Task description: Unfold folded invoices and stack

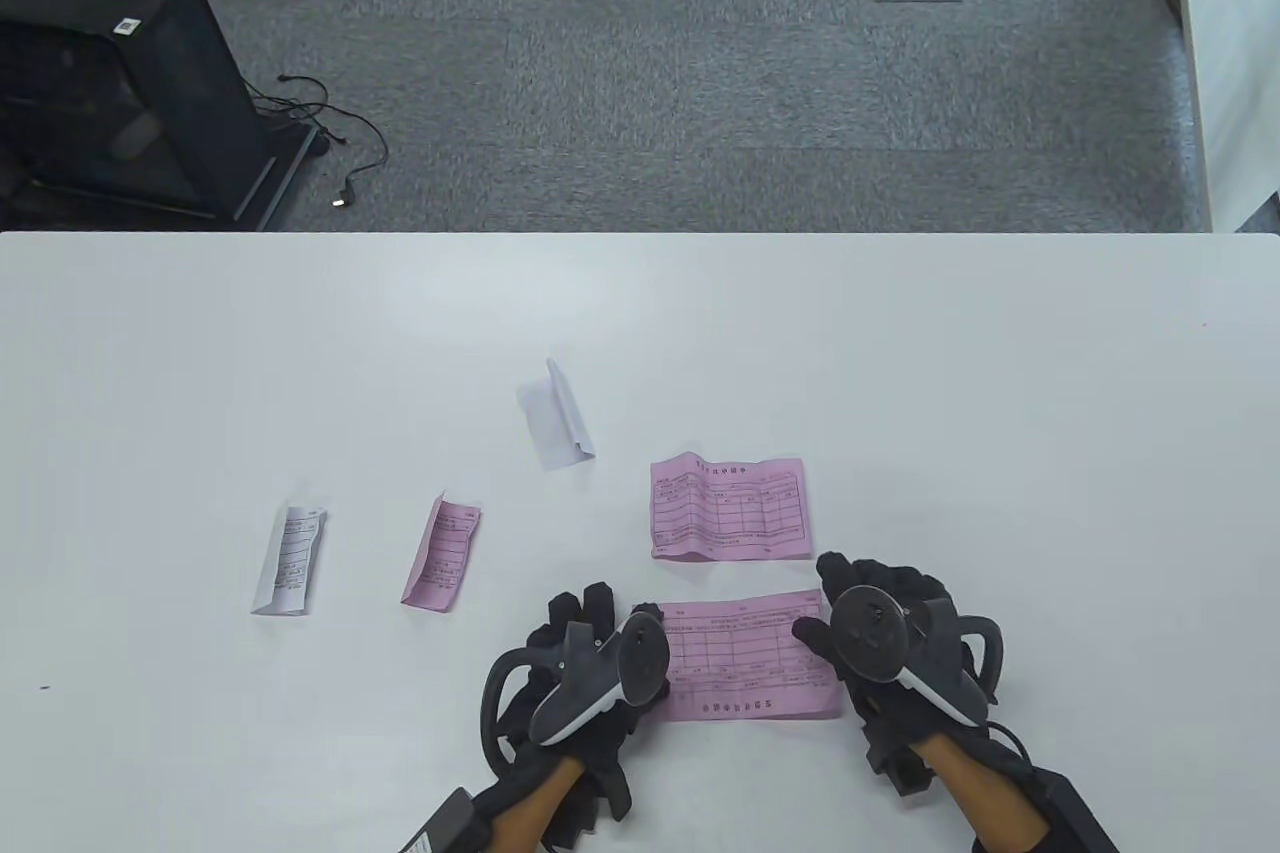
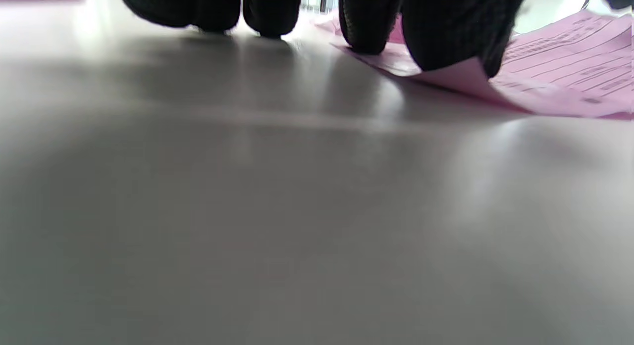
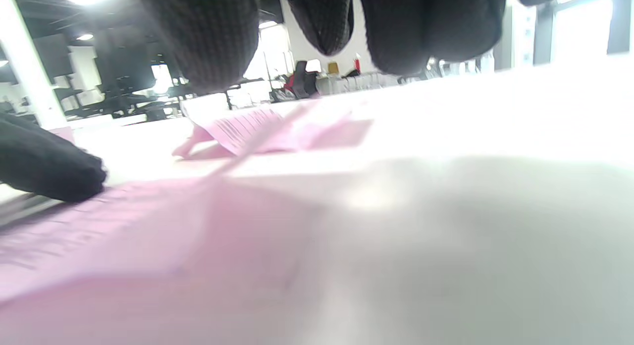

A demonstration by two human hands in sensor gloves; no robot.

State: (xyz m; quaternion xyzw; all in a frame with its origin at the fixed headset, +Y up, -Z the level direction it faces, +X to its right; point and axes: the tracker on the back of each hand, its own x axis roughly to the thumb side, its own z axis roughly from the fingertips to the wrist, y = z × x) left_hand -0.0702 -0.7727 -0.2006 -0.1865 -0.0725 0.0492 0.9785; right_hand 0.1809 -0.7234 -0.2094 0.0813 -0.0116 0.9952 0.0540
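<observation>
Invoices first: nearest us, an unfolded pink invoice [image 1: 752, 658] lies flat on the tabletop [image 1: 900, 393], long axis left to right. Our left hand [image 1: 585, 668] presses fingertips [image 2: 369, 25] on its left edge; our right hand [image 1: 885, 638] rests its thumb [image 3: 47, 171] on its right side, other fingers raised. Just beyond lies another unfolded pink invoice [image 1: 728, 506]; farther left lie a folded pink invoice [image 1: 441, 554] and two folded white invoices [image 1: 289, 560], long axes pointing away
</observation>
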